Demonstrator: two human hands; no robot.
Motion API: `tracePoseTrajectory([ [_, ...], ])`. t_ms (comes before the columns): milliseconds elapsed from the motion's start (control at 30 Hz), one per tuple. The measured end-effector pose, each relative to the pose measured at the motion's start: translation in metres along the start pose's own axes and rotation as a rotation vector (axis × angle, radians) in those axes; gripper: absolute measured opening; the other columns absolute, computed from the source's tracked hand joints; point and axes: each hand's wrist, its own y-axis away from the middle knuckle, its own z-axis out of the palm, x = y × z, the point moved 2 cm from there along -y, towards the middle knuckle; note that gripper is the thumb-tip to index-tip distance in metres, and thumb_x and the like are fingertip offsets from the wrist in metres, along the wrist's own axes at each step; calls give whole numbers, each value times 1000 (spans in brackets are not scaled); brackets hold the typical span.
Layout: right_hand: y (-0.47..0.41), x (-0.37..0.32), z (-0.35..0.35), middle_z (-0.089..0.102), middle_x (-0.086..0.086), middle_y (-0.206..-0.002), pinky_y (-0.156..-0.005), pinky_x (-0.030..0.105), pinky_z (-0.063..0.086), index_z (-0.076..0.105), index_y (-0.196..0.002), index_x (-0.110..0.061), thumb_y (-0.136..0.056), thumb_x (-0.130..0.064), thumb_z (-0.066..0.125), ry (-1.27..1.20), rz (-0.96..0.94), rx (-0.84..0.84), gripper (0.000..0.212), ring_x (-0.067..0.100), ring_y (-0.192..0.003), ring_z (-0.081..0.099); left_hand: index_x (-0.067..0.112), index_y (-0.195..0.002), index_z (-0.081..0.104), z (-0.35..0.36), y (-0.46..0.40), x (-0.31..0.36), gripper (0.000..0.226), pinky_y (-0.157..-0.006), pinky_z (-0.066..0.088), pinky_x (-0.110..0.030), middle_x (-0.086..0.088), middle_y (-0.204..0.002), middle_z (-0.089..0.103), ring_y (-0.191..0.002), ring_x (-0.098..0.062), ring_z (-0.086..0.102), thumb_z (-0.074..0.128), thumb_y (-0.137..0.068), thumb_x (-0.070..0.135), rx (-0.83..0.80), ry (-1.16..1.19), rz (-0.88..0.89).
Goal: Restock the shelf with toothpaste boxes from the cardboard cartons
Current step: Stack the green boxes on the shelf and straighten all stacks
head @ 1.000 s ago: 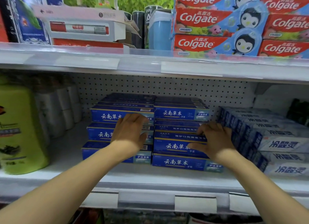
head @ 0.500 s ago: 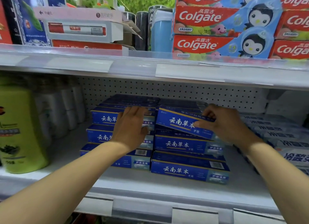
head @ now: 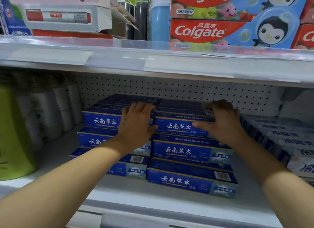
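Blue toothpaste boxes point(head: 190, 151) stacked in two neighbouring piles, three layers high at the front, on the white shelf point(head: 153, 198) against the pegboard back point(head: 169, 88). Top box of the right pile point(head: 180, 125) pinched at its right end by the right hand point(head: 222, 124): fingers curled over the box's upper face, thumb stretched along its front. Left hand point(head: 136, 125) laid flat on the top box of the left pile point(head: 102, 120), fingers straight and together over its upper face, thumb tip touching the left end of the right pile's top box. Both grips sitting on the uppermost layer, lower boxes untouched. Pale toothpaste boxes point(head: 285, 142) just right of the blue piles; a green bottle point(head: 15, 134) well to the left. Red Colgate boxes point(head: 220, 32) on the shelf above
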Motion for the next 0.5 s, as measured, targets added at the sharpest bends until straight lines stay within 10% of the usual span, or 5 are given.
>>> tracePoseTrajectory([
  [500,1,29,20,50,24,-123,-67,31,39,33,-130,4,-70,-58,68,-226,331,-43,94,36,-108,53,24,-126,47,25,-27,8,44,-105,27,-42,1,-131,50,-126,-22,39,63,-86,36,-29,-127,-83],
])
